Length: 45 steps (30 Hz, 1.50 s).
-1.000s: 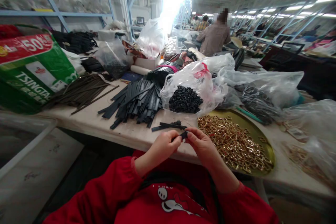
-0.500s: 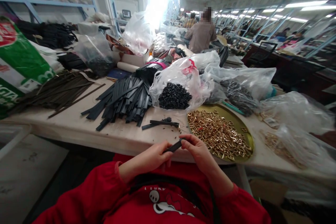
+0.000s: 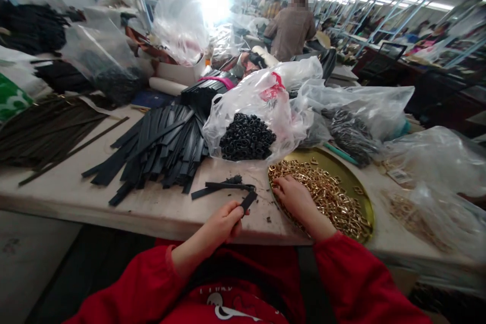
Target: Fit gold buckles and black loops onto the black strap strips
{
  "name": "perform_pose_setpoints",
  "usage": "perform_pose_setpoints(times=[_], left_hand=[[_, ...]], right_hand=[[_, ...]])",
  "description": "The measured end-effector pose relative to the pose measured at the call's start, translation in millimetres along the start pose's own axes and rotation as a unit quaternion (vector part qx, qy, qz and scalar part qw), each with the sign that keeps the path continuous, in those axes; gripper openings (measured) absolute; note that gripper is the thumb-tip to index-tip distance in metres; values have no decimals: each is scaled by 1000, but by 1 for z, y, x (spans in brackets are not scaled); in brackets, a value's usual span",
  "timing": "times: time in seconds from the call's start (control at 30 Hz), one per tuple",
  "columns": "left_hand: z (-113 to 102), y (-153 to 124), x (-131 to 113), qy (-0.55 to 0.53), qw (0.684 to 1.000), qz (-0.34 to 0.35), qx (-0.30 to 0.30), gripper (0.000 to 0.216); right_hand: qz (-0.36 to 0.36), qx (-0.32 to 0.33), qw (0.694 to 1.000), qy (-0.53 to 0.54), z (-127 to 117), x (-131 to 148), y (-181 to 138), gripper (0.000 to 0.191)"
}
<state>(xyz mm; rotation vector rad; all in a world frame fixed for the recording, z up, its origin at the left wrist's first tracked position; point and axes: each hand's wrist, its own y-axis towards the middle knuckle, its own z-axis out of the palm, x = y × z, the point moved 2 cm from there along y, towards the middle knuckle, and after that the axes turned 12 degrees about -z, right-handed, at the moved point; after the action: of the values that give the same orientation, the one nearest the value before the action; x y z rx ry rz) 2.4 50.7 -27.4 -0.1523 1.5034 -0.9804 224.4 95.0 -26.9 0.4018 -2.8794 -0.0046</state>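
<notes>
My left hand (image 3: 225, 223) is closed around a short dark strap (image 3: 249, 202), whose end points up and to the right. My right hand (image 3: 294, 198) reaches over the near left side of a round gold-coloured tray (image 3: 360, 187). Its curled fingertips touch the heap of small gold metal buckles (image 3: 337, 195); whatever is pinched between them is hidden. Just beyond the left hand, a few loose black straps (image 3: 224, 187) lie on the table.
A fanned bundle of black straps (image 3: 152, 142) spreads across the table (image 3: 152, 212). Small black loops (image 3: 246, 136) fill an open plastic bag (image 3: 288, 131) behind the tray. Brown strips (image 3: 49, 126) lie at left, more plastic bags (image 3: 436, 162) at right. A person (image 3: 291, 33) is farther back.
My right hand has left the strap and moved right onto the buckles in the tray. The left hand keeps hold of the strap, and the view has shifted slightly.
</notes>
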Motion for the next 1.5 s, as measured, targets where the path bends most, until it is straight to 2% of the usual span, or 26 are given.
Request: perform_pose_setpoints(times=[0.1,0.33,0.47,0.57,0.63,0.7,0.73,0.77,0.8,0.87,0.93,0.97,1.0,1.03,1.07,1.13,1.2,1.23,1.27,1.3,1.33,1.43,1.5], left_hand=[[3,4,-7,-12,999,-35,15,20],[5,9,-15,-62,995,-62,45,20],[5,6,-10,-104,990,-65,67,23],[5,1,-6,-113,989,-60,72,25],[6,-4,-6,-106,990,-59,68,25],[5,-8,-6,-81,994,-54,52,24],[5,-9,-7,-58,997,-45,37,23],[5,-10,-9,-31,999,-28,20,23],[4,-10,-11,-4,1000,-4,0,24],[3,-8,-15,34,998,48,-37,26],[3,-5,-18,50,993,93,-58,27],[2,-4,-19,59,990,113,-66,27],[2,-3,-21,72,985,134,-78,26],[2,-3,-22,88,979,157,-93,25],[1,-4,-23,108,972,177,-113,23],[-1,-5,-24,152,958,196,-143,20],[-4,-6,-23,188,953,191,-145,20],[-5,-6,-22,198,952,184,-140,23],[-8,-6,-21,205,952,180,-137,26],[-10,-6,-19,211,952,176,-138,29],[-12,-6,-18,220,950,171,-139,31],[-16,-5,-12,272,939,163,-134,31],[-16,-5,-9,313,924,177,-132,30]], right_hand=[[-19,63,997,-47,2,0,12,16],[-91,117,985,-86,0,9,19,10],[-85,126,984,-93,-2,10,21,14],[-104,140,981,-83,0,6,22,11],[-108,117,986,-56,0,1,20,11],[-84,48,995,26,-3,-1,14,10],[-58,2,993,100,-5,0,10,8],[-28,-42,979,196,-6,4,5,5],[5,-79,949,304,-6,10,0,10],[67,-117,846,515,-2,29,-11,28],[116,-129,739,651,5,54,-19,35],[133,-129,699,691,8,66,-22,36],[143,-134,672,714,11,77,-24,34],[145,-136,663,722,13,85,-25,32],[138,-142,671,714,14,91,-26,29],[109,-156,729,658,14,96,-26,22],[81,-168,788,587,11,95,-26,16],[78,-171,800,570,11,93,-26,14],[86,-173,794,576,11,90,-26,13],[104,-177,770,604,11,88,-25,14],[131,-180,730,647,12,87,-25,16],[217,-166,574,772,18,89,-24,26],[259,-134,503,814,23,96,-24,31]])
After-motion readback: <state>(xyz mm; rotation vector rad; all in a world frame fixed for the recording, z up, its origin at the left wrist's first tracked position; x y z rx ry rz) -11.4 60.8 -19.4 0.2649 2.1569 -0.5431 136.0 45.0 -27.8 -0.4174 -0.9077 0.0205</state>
